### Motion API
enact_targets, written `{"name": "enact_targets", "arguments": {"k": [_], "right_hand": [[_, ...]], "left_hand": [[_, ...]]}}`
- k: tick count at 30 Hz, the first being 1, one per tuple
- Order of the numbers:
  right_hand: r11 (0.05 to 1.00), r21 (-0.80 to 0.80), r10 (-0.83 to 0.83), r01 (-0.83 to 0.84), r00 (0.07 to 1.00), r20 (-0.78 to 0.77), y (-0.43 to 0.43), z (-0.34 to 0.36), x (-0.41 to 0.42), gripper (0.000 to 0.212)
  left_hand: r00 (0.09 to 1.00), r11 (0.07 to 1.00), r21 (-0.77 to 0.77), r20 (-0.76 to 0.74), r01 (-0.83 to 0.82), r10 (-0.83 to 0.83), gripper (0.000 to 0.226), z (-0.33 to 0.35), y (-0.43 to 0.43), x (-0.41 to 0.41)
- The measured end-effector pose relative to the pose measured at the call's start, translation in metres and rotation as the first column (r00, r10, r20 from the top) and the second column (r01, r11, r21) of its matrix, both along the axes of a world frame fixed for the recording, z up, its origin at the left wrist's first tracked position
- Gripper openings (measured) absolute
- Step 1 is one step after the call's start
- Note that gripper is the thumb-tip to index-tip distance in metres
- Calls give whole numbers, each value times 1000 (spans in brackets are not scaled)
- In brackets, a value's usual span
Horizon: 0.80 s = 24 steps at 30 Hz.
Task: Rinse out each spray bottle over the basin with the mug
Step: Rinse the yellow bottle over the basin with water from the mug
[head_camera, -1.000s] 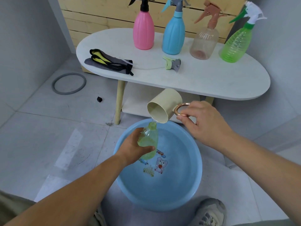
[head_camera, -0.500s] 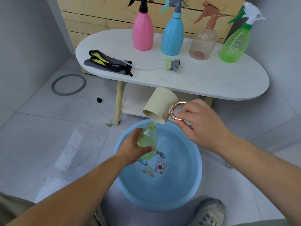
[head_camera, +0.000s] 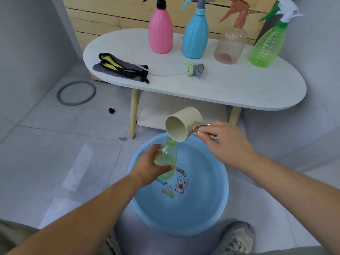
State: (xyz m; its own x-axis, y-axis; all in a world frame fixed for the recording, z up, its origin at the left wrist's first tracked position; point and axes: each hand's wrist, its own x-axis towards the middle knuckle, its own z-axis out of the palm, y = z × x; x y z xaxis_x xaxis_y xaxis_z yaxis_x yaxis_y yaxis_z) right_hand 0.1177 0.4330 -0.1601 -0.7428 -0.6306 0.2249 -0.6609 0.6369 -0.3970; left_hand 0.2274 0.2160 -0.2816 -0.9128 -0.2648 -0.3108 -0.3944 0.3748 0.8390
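Mid-frame, the mug (head_camera: 185, 124) pinched in the right hand (head_camera: 226, 142) is being tipped further into the bottle (head_camera: 166, 157) gripped in the left hand (head_camera: 149, 168), perhaps emptying.

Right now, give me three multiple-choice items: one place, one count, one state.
1. The loose green-and-grey spray head lies: A on the white oval table; B in the left hand; C in the cream ring-handled mug.
2. Capped spray bottles standing on the table: A two; B four; C six.
3. The mug, in the right hand, is: A upright; B tipped toward the open pale-green bottle in the left hand; C upside down.
Answers: 1 A, it rests on the tabletop. 2 B, pink bottle, blue bottle, clear bottle, bright-green bottle. 3 B, its mouth dips to the bottle's neck.
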Motion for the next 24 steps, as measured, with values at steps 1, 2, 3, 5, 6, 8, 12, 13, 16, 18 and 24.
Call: {"name": "enact_targets", "arguments": {"k": [1,2,3,5,6,8,12,13,16,18,24], "right_hand": [[996,23,-85,83,988,125,1,-5,-3,28],[987,49,-163,156,958,234,3,-12,-7,33],[974,64,-225,216,914,337,6,-22,-12,37],[941,85,-320,329,772,550,10,-42,-17,38],[918,106,-357,382,681,639,12,-53,-18,36],[873,198,-432,447,517,739,16,-77,-15,33],[835,338,-519,434,417,746,23,-117,-6,33],[834,362,-527,416,411,744,23,-124,-5,34],[835,411,-543,366,421,727,20,-134,-4,35],[839,432,-542,332,438,717,19,-139,-6,36],[843,446,-538,301,465,703,19,-151,-9,39]], "left_hand": [[1000,1000,1,5,-1,1,81,-2,-1,1],[1000,1000,4,9,-4,4,81,-4,-2,3],[1000,1000,6,13,-7,7,81,-7,-2,3],[1000,1000,11,21,-5,5,80,-10,-3,4],[1000,1000,12,25,-4,3,80,-12,-2,5],[999,1000,13,31,-4,4,79,-15,-2,5],[999,1000,21,48,9,-10,82,-23,0,3],[999,1000,23,52,13,-14,83,-26,0,3],[998,999,29,62,12,-14,81,-30,2,3],[997,999,33,72,8,-10,76,-33,3,3],[997,999,46,77,0,-3,69,-36,2,3]]}}
